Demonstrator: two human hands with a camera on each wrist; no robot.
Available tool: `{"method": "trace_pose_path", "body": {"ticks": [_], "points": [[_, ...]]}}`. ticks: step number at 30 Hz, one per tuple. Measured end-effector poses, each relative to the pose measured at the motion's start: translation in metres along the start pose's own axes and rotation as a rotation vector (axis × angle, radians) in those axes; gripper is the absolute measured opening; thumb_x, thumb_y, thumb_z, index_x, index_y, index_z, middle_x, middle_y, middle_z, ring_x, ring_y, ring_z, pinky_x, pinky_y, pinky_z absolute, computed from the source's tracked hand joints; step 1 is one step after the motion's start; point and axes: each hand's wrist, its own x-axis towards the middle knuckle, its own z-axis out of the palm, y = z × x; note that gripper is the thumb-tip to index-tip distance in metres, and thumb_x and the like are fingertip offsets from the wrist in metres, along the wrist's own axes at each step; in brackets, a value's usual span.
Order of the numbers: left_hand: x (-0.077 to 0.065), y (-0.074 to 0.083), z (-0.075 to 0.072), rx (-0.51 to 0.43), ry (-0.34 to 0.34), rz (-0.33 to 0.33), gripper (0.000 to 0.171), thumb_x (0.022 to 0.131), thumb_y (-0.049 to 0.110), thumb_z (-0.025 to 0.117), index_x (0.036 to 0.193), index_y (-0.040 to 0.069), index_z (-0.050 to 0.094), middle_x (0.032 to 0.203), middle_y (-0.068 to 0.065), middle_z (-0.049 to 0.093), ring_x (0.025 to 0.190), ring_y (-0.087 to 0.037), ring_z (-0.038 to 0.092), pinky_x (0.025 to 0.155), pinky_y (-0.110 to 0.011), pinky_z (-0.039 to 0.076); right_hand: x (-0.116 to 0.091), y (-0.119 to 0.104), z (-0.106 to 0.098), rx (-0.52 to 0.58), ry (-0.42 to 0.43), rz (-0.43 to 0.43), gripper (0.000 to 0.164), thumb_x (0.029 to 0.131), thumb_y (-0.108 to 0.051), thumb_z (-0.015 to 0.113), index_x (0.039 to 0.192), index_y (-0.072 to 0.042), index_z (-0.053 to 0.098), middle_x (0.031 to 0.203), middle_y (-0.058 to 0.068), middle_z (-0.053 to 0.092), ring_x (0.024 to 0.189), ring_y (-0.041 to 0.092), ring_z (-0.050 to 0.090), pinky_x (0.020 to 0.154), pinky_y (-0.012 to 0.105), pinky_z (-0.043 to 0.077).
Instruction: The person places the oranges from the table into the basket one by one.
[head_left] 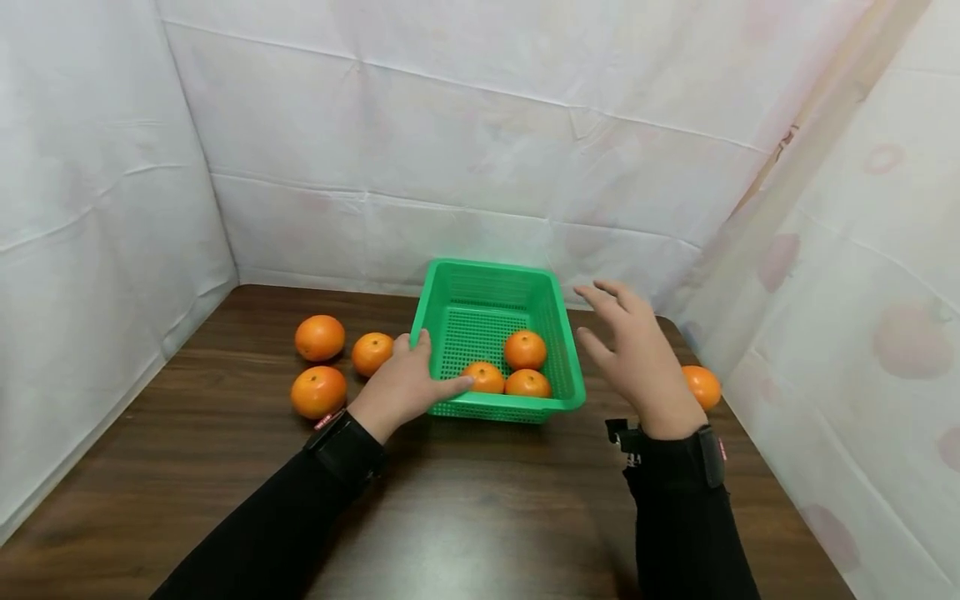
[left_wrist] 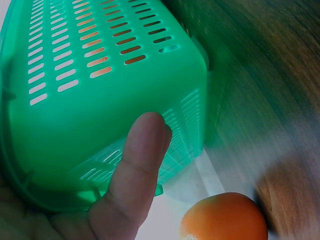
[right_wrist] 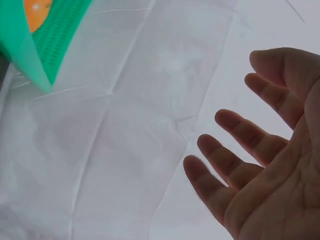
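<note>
The person's bare left hand [head_left: 405, 383] grips the near left part of a green rectangular perforated plastic basket [head_left: 487, 287] holding three round orange fruits [head_left: 525, 349]; the bare right hand [head_left: 633, 358], fingers apart, hovers beside its right edge. On the dark brown wood-grain table [head_left: 480, 508], three loose orange fruits [head_left: 318, 392] lie left, a single orange fruit [head_left: 702, 387] right

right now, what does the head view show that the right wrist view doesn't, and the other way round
Only the head view shows the bare left hand, gripping the green perforated plastic basket, and three round orange fruits left of the basket.
Only the right wrist view shows the palm side of the bare right hand.
Both show the right hand, at least part of the basket, a round orange fruit inside it, and pale creased sheeting.
</note>
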Motion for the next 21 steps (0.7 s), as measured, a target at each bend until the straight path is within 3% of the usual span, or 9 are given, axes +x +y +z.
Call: {"method": "trace_pose_path", "body": {"ticks": [6, 9, 16, 21], "points": [[0.005, 0.006, 0.006, -0.004, -0.008, 0.02, 0.118, 0.077, 0.085, 0.051, 0.156, 0.01, 0.005, 0.157, -0.022, 0.006, 0.106, -0.03, 0.056, 0.077, -0.043, 0.052, -0.013, 0.015, -0.023, -0.032, 0.113, -0.007, 0.052, 0.089, -0.002, 0.07, 0.138, -0.01, 0.055, 0.14, 0.022, 0.043, 0.125, 0.042, 0.039, 0.093, 0.06, 0.039], [0.006, 0.007, 0.008, -0.005, -0.004, 0.027, 0.119, 0.077, 0.085, 0.052, 0.156, 0.01, 0.006, 0.157, -0.022, 0.007, 0.106, -0.031, 0.056, 0.076, -0.042, 0.052, -0.021, 0.03, -0.034, -0.024, 0.155, 0.054, 0.049, 0.09, 0.0, 0.069, 0.137, -0.007, 0.055, 0.137, 0.024, 0.044, 0.124, 0.042, 0.039, 0.095, 0.061, 0.036], [0.005, 0.002, 0.005, 0.005, -0.003, 0.035, 0.12, 0.076, 0.087, 0.049, 0.156, 0.009, 0.005, 0.157, -0.024, 0.007, 0.106, -0.031, 0.056, 0.076, -0.043, 0.052, -0.037, 0.063, -0.041, -0.006, 0.168, 0.422, 0.049, 0.101, -0.021, 0.054, 0.148, -0.014, 0.042, 0.148, 0.022, 0.03, 0.12, 0.044, 0.039, 0.088, 0.06, 0.039], [0.003, -0.006, 0.001, 0.007, 0.01, 0.02, 0.12, 0.076, 0.086, 0.05, 0.156, 0.008, 0.006, 0.156, -0.024, 0.008, 0.107, -0.031, 0.054, 0.078, -0.044, 0.051, -0.038, 0.088, -0.026, -0.001, 0.196, 0.643, 0.057, 0.1, -0.027, 0.048, 0.153, -0.014, 0.032, 0.15, 0.025, 0.023, 0.134, 0.047, 0.018, 0.099, 0.063, 0.03]]}}
